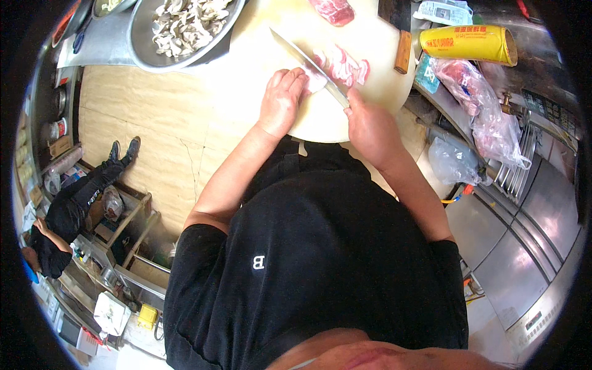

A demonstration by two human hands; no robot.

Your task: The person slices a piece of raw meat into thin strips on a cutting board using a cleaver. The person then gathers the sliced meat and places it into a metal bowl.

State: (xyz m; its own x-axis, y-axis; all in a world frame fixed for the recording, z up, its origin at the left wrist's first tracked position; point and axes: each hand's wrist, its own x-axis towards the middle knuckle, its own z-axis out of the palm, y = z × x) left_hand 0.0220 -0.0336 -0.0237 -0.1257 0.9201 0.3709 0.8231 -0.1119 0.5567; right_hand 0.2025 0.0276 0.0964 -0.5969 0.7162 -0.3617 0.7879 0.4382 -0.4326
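My right hand (373,132) is closed round the handle of a kitchen knife, and its long blade (293,49) slants toward the far left across a round, pale cutting board (333,123). Left of the blade, my left hand (280,102) has its fingers curled onto a piece of pale pink meat (315,81), holding it against the board. Its fingertips are close to the blade. Beyond the knife lie several thin meat slices (348,68), pink with white fat. A larger chunk of red meat (333,10) rests at the board's far edge.
A metal bowl of sliced mushrooms (185,28) stands at the far left. A wooden-handled tool (402,52) lies at the board's right edge. Farther right are a yellow cylindrical package (468,44) and bagged meat (459,83). Another person (68,209) is at the left.
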